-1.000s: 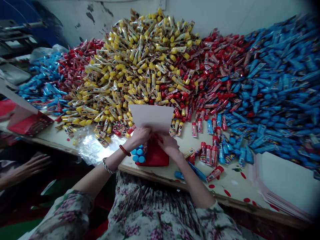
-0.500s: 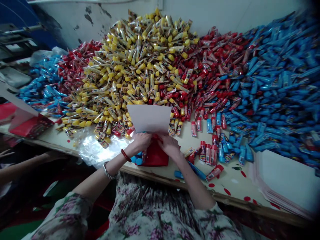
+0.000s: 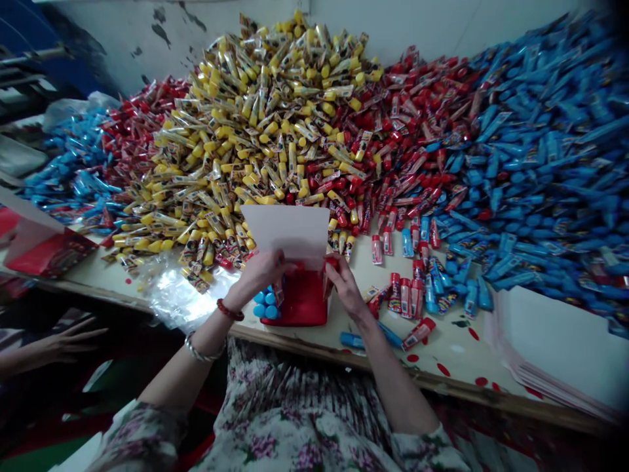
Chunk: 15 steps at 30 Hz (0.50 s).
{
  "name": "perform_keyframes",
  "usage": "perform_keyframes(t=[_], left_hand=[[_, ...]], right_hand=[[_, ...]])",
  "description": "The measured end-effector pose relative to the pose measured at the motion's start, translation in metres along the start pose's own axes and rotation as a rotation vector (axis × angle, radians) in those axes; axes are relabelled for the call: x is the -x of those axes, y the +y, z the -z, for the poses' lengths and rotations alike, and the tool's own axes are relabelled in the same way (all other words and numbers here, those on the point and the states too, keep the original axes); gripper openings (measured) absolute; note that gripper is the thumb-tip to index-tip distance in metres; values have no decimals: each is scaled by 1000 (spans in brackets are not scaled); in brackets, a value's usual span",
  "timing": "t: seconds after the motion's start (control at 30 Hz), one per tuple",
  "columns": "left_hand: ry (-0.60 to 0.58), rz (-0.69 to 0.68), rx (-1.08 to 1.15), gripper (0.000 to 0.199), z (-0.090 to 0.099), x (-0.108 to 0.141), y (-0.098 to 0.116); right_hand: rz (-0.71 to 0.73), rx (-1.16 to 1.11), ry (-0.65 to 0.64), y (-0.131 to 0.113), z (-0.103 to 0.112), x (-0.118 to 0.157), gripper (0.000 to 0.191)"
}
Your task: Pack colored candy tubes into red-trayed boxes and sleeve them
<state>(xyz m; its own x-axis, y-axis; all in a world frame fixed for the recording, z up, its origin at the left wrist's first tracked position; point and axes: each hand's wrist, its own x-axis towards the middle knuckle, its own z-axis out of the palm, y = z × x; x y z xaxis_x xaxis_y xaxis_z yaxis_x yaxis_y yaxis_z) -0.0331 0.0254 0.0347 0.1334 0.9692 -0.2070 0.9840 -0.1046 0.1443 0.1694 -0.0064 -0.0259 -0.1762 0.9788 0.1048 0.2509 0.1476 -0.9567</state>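
Note:
A red box (image 3: 302,303) with its pale lid flap (image 3: 287,231) raised stands at the table's front edge. My left hand (image 3: 268,272) reaches over its left side, fingers bent at the inner back; what they hold, if anything, is hidden. My right hand (image 3: 343,280) pinches a red-capped tube (image 3: 328,272) at the box's right side. Several blue-capped tubes (image 3: 266,303) stand upright at the box's left end, below my left hand. Loose red tubes (image 3: 405,296) lie to the right of my right hand.
Heaps of yellow-capped (image 3: 265,131), red (image 3: 417,118) and blue tubes (image 3: 555,151) cover the table's back. Clear plastic (image 3: 171,288) lies left of the box. A stack of pale sheets (image 3: 555,347) is at right, another red box (image 3: 49,252) at left, near another person's hand (image 3: 63,342).
My hands have moved apart over the box, showing more of its red inside. My right hand now has a red-capped tube at the right side. The other person's hand has come further into view.

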Motion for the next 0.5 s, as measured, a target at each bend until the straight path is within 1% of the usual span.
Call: perform_keyframes(t=[0.07,0.13,0.2,0.27,0.37,0.43,0.5], left_hand=[[73,-30,104,41,6,6,-12],[167,-63,200,38,4,14,-18],[250,-85,278,30,-6,22,-18],[303,-112,339,21,-21,29,-17],[326,-185,393,13,-45,35,-17],[331,-241,374,16,-57,36,-19],[308,-317,314,22,-64,34,-21]], right_hand=[[-4,-53,-34,9,-2,4,34],[17,-22,-29,17,-3,5,35],[64,79,29,20,-2,5,33],[108,171,64,19,4,4,30],[115,189,35,14,13,3,25],[143,182,8,13,14,1,23],[206,207,-26,15,12,-1,20]])
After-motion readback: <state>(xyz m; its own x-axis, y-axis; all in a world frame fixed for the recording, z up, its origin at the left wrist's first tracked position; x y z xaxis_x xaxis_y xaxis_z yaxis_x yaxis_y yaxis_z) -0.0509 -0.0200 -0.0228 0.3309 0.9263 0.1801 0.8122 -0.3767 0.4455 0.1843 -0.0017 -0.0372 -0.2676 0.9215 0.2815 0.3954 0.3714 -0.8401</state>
